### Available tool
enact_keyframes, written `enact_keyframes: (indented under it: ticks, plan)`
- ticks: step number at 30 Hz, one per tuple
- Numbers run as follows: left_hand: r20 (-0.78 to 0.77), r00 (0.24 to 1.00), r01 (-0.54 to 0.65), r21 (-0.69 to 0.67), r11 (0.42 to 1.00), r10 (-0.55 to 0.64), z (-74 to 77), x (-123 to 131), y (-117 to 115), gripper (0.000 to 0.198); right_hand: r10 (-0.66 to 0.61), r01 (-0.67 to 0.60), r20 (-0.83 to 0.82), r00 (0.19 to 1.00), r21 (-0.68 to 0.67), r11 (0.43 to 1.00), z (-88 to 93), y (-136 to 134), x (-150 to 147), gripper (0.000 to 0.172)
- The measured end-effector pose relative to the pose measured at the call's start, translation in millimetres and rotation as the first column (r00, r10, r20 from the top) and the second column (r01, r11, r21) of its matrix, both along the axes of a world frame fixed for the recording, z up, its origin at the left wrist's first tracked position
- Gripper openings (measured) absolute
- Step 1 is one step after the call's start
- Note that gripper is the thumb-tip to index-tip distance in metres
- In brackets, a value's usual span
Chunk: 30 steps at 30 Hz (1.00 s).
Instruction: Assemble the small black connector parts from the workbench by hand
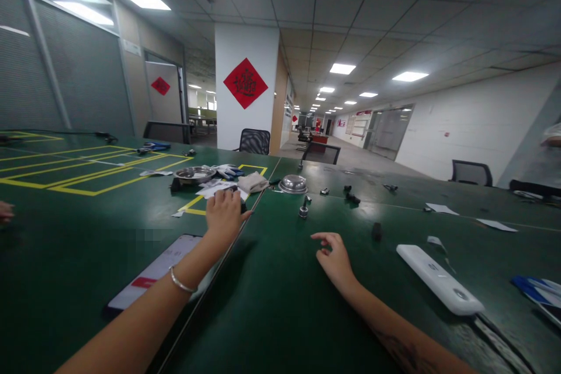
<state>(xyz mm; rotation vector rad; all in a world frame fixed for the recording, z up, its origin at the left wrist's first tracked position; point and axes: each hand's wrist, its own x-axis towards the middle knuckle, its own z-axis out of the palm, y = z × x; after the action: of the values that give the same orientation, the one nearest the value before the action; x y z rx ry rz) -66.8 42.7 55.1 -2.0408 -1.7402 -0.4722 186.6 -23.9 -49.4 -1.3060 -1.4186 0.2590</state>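
Clutter spreads over the green counter point(272, 310). A phone point(153, 273) lies face up under the left forearm, and a long white device point(439, 287) lies to the right, well apart from both hands. Farther back sit a metal bowl point(195, 174), gloves point(228, 171), a folded cloth point(253, 182) and a domed metal lid point(293, 184). A short metal part point(303, 208) stands between the hands, and a small black piece point(376, 231) lies beyond the right hand point(335, 258). Paper sheets point(214, 189) lie just past the left hand point(225, 211), beside yellow tape lines point(87, 175).

The left hand lies palm down with its fingers on a small dark object point(242, 206). Only an edge of it shows at the fingertips, by the counter seam, so I cannot tell whether the grip is closed on it. The right hand's grip is loose and half-curled, holding nothing.
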Motion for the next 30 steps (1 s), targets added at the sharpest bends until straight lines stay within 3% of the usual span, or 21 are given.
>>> enact_keyframes:
  ticks: [3,6,8,11,15,18,24,30]
  plan:
    - [-0.015,0.98,0.2,-0.01,0.98,-0.201,-14.1,27,-16,0.035,0.005,-0.004,0.008,1.0,-0.016,1.0,3.7,-3,-3,0.041]
    - [-0.045,0.887,0.45,-0.128,0.884,-0.459,-33.0,49,-34,0.026,0.006,-0.006,0.027,1.0,-0.021,1.0,6.7,-4,-6,0.042]
    - [-0.068,0.846,0.515,-0.159,0.843,-0.529,-39.0,58,-40,0.025,0.01,-0.009,0.042,0.999,-0.018,1.0,8.1,-5,-7,0.043]
    - [-0.093,0.895,0.427,-0.099,0.899,-0.436,-30.0,60,-28,0.027,0.033,-0.032,0.062,0.997,-0.014,0.999,9.6,-6,-9,0.043]
    - [-0.078,0.972,0.221,-0.023,0.975,-0.222,0.1,44,19,0.032,0.069,-0.069,0.07,0.995,0.0,0.998,11.2,-6,-10,0.039]
    - [-0.086,0.991,0.1,-0.03,0.995,-0.102,12.4,30,51,0.029,0.083,-0.084,0.068,0.994,0.024,0.996,12.5,-6,-12,0.037]
    - [-0.086,0.996,0.027,-0.086,0.996,-0.034,-1.7,30,74,0.025,0.092,-0.098,0.082,0.992,0.08,0.992,15.6,-6,-14,0.038]
    - [0.076,0.997,0.0,-0.101,0.995,0.007,-18.2,47,83,0.027,0.07,-0.072,0.064,0.995,0.021,0.997,24.0,-8,-17,0.039]
